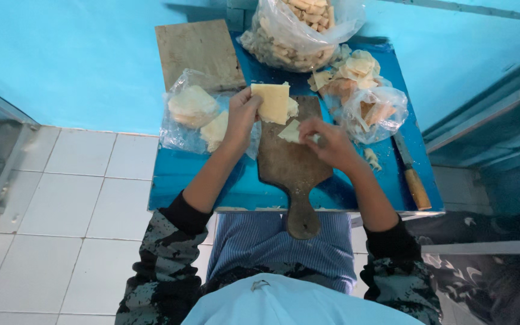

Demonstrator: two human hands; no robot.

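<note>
Head view. Left hand (pixel 240 117) raised over the far left edge of a wooden paddle board (pixel 293 159), fingers pinched on a pale square stack of thin sheets (pixel 272 102), held upright above the board. Right hand (pixel 327 141) low over the board's far right part, fingers curled on a single pale sheet (pixel 290 131) lying just beside the stack. Blue tabletop (pixel 182 174) carries the rest: a clear bag of pale blocks (pixel 195 111) to the left, a bag of folded pieces (pixel 371 108) to the right, a large bag of small pieces (pixel 296 30) at the far edge, a plain wooden board (pixel 197 51) far left, a wooden-handled knife (pixel 413 177) near right.

Judgement: peeling goes best if the stack is gripped firmly at one edge and the single sheet lifted from a corner, slowly, to avoid tearing.

Hard to make out: what the right fingers do under the knuckles; the sheet's far edge; the material itself; knife blade largely behind the bag.
</note>
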